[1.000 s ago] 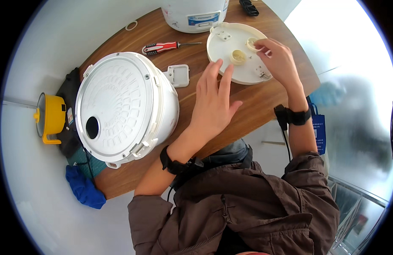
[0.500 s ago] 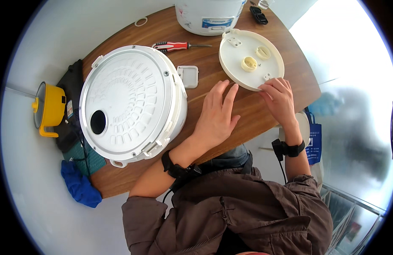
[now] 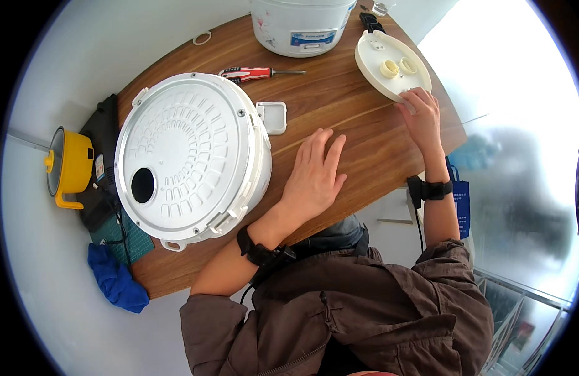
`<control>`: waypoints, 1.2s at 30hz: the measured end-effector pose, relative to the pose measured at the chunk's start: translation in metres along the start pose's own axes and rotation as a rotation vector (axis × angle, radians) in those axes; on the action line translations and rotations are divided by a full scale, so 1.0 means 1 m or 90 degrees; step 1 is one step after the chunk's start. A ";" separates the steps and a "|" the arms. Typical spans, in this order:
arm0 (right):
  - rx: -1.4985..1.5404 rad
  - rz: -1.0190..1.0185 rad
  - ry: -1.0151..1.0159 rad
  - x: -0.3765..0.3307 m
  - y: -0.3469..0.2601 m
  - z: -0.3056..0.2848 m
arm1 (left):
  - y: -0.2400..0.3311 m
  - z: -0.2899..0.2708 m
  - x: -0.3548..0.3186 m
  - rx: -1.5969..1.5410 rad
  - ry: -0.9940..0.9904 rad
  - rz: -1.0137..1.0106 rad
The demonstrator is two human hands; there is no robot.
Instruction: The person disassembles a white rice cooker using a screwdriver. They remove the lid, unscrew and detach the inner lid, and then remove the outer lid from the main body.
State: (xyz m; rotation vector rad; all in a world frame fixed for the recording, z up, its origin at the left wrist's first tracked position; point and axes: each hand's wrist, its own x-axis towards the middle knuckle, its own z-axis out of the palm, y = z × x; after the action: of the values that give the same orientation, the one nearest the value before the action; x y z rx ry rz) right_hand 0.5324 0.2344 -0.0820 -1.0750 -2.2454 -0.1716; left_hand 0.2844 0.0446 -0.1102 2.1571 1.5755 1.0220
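Observation:
My right hand (image 3: 422, 118) pinches the near rim of a round cream plastic lid (image 3: 395, 51) at the far right of the table. Two short round cream parts stand up from the lid's face, the left one a small cup (image 3: 390, 69). My left hand (image 3: 311, 177) holds nothing, palm down over the wood with its fingers apart. Beside it on the left is a large white appliance, apparently a rice cooker (image 3: 198, 144), whose ribbed metal face with a round dark hole is turned up. A small white rectangular tray (image 3: 275, 118) lies against its right side.
A red and black screwdriver (image 3: 255, 73) lies behind the tray. A second white cooker (image 3: 296, 25) stands at the back, with a cream ring (image 3: 202, 38) to its left. A black part (image 3: 370, 22) lies behind the lid. Left are a yellow pot (image 3: 75, 161) and a blue cloth (image 3: 116, 279).
My right hand has slid the round lid to the right and farther away, up to the black part. My left hand has stayed nearly where it was.

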 end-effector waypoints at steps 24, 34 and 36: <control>0.040 -0.108 -0.045 -0.022 -0.037 -0.053 | 0.012 -0.014 0.021 -0.034 0.151 0.078; 0.081 -0.215 -0.101 -0.045 -0.081 -0.061 | 0.028 0.003 0.096 0.070 0.104 0.068; 0.093 -0.219 -0.104 -0.048 -0.084 -0.060 | 0.024 0.012 0.101 0.111 0.051 0.041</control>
State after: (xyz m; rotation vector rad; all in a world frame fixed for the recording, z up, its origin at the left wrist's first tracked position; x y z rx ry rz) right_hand 0.5220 0.1255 -0.0507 -0.6417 -2.5342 -0.0634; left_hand 0.3253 0.1300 -0.0670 2.3218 1.6984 1.0379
